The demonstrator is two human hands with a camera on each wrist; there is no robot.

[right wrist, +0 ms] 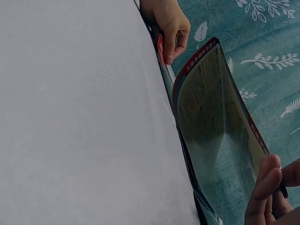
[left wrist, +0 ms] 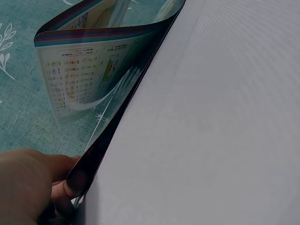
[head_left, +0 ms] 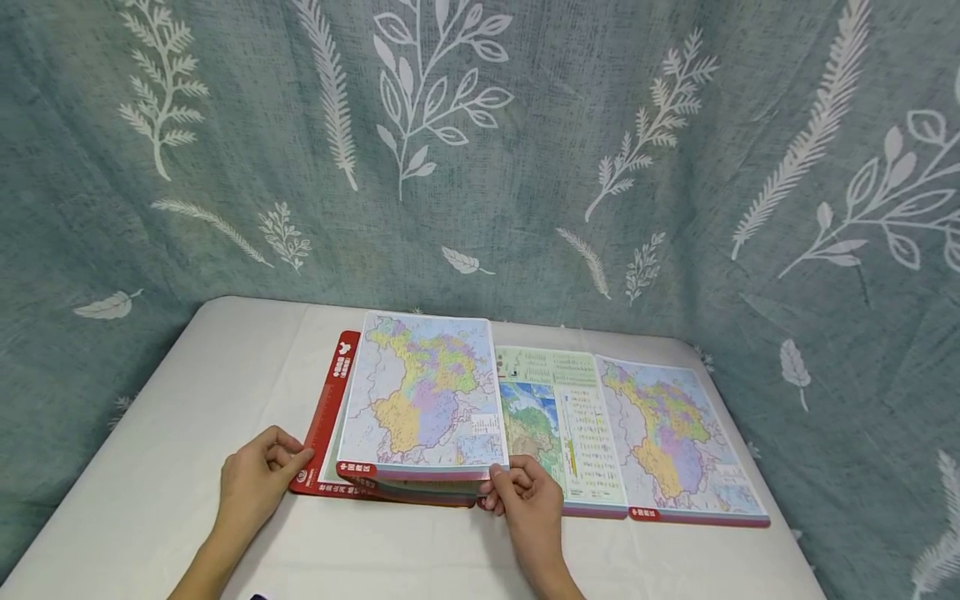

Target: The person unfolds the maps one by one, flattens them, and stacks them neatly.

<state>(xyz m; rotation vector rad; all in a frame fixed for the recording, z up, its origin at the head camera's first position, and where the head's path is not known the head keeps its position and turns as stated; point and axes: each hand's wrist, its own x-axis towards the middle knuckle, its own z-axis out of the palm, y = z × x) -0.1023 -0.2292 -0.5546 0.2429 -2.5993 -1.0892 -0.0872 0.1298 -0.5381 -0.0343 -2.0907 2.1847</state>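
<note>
A folding map with glossy panels lies across the table. Its red cover panel (head_left: 330,417) is at the left, and my left hand (head_left: 258,477) pinches that panel's lower left corner. Above the cover, a panel with a coloured map (head_left: 420,392) is lifted at its front edge. My right hand (head_left: 528,508) pinches the lower right corner of this panel between thumb and fingers. In the right wrist view, the raised panel (right wrist: 201,98) bends upward, with the right hand's fingers (right wrist: 265,187) at its corner. The left wrist view shows the left thumb and fingers (left wrist: 61,164) on the cover's edge.
Rightward, a green panel with text and a relief map (head_left: 577,433) lies flat, joined by another coloured map panel (head_left: 667,442). A white cloth covers the table (head_left: 360,550). Behind hangs a teal curtain (head_left: 480,225) with white leaf prints. A small dark object (head_left: 258,597) shows at the bottom edge.
</note>
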